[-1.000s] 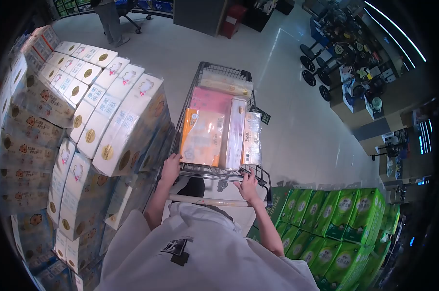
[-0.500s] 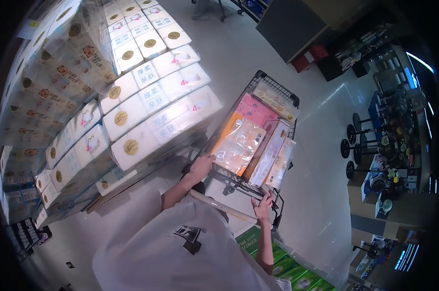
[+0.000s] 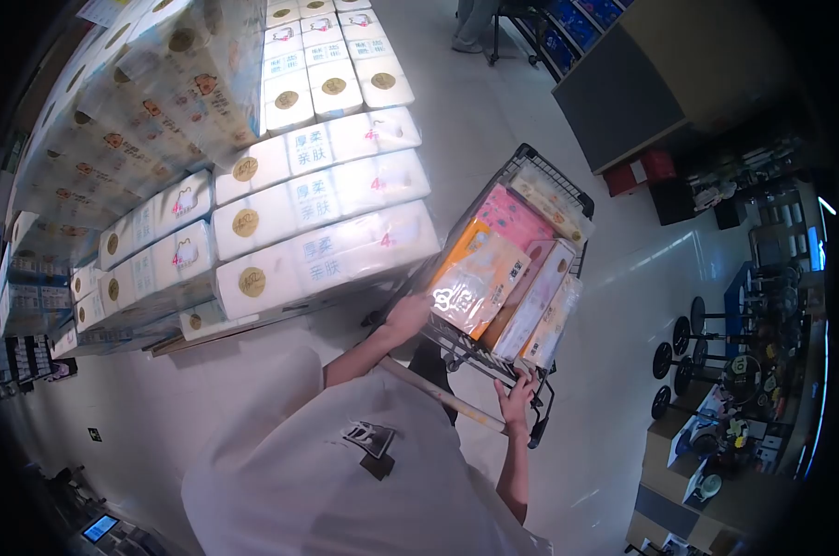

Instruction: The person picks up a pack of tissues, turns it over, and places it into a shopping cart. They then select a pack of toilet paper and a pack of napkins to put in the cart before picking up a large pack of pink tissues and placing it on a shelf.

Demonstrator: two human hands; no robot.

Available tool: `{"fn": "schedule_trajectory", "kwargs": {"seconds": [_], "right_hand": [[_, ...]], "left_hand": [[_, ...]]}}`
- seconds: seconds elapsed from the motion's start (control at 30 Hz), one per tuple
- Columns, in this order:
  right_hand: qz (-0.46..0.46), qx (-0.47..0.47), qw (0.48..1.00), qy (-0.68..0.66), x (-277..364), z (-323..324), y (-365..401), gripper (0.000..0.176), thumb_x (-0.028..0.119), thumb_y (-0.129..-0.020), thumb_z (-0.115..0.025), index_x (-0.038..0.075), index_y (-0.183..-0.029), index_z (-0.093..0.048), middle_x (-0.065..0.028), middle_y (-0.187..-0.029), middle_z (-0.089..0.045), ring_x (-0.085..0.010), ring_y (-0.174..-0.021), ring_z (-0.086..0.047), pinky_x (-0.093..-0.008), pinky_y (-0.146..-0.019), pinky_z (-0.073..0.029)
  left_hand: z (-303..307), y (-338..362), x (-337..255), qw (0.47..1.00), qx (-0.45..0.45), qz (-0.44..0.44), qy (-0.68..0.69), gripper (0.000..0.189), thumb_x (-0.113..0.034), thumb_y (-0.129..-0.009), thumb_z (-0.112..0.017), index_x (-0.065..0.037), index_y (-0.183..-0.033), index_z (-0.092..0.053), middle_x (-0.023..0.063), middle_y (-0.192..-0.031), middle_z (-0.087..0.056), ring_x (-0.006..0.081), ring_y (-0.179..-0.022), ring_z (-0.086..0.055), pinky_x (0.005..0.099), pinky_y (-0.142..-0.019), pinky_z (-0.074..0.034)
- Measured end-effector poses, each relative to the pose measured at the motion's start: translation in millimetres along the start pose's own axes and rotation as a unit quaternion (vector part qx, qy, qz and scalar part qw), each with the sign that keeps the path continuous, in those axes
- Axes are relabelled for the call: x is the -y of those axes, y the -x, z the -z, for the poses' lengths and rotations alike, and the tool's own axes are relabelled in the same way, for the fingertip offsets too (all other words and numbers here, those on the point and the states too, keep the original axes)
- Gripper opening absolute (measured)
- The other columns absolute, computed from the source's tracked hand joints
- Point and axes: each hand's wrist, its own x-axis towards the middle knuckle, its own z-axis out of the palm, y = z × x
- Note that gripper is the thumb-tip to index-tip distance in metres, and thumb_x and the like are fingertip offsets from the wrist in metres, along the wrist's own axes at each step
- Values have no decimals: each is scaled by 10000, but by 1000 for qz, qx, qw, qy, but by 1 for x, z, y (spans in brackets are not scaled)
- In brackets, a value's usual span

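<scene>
A dark wire shopping cart [image 3: 542,426] stands in front of me, tilted in view, with a pale handle bar [image 3: 442,396] near my body. My left hand [image 3: 410,318] is closed on the cart's near left edge, beside an orange tissue pack [image 3: 479,278]; its fingertips are partly hidden. At the near right corner, my right hand [image 3: 517,398] touches the rim with its fingers apart. Also in the basket are a pink patterned pack [image 3: 504,215], a long white-and-purple pack [image 3: 537,298], a clear-wrapped pack [image 3: 555,324] and a pale pack [image 3: 551,204] at the far end.
Stacked white tissue packs [image 3: 322,227] rise close on the left, near the cart's side. A dark grey display panel [image 3: 618,111] and a red box [image 3: 640,173] stand ahead. Cookware shelves [image 3: 706,435] line the right. A person's feet [image 3: 466,42] show at the top.
My view has turned, so the cart and both hands sit slightly farther right and lower. The green packs by my right arm have left view. Both hands stay at the cart.
</scene>
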Motion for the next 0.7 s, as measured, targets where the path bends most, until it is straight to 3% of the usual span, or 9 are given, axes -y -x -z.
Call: {"fn": "schedule_trajectory", "kwargs": {"seconds": [0.07,0.2,0.3,0.43,0.53,0.7], "right_hand": [[8,17,1000,9,-5,10,-20,699,434,-888,-714,88,-1410,-405,-248,-1529,-168,-392,-1383,-345,-554,-1130,-185],[32,36,998,37,-19,27,-64,699,426,-893,-710,92,-1417,-389,-246,-1526,-168,-384,-1390,-333,-560,-1121,-190],[55,39,996,52,-30,36,-101,709,413,-889,-717,69,-1412,-385,-242,-1517,-177,-380,-1381,-339,-560,-1113,-205],[99,27,993,58,-37,47,-147,691,439,-882,-725,73,-1388,-428,-239,-1482,-255,-389,-1325,-391,-529,-1107,-249],[125,34,989,66,-41,54,-180,696,452,-881,-721,62,-1381,-435,-238,-1467,-270,-387,-1347,-361,-548,-1099,-252],[164,51,984,48,-37,67,-231,699,435,-877,-728,51,-1382,-435,-233,-1462,-262,-382,-1342,-364,-559,-1094,-240]], "left_hand": [[4,-8,-10,999,13,36,8,147,-103,-913,-517,-41,-1004,-615,196,-983,-667,400,-910,-665,505,-808,-538],[0,-28,-26,991,41,117,43,177,-82,-913,-510,-31,-1070,-574,226,-993,-659,406,-978,-658,504,-857,-521],[-24,-45,-19,992,-10,118,38,211,-149,-957,-486,-70,-1146,-539,190,-1053,-645,416,-917,-661,495,-815,-544],[-47,-75,-8,984,-126,90,88,181,-121,-917,-541,-55,-1071,-610,192,-1039,-640,404,-997,-638,482,-857,-529],[-37,-94,-12,985,-140,55,80,161,-112,-882,-579,-45,-1013,-645,192,-978,-652,414,-971,-639,488,-857,-526],[-29,-113,-25,981,-174,78,17,160,-117,-869,-581,-39,-986,-656,193,-930,-659,404,-918,-649,498,-835,-523]]}}
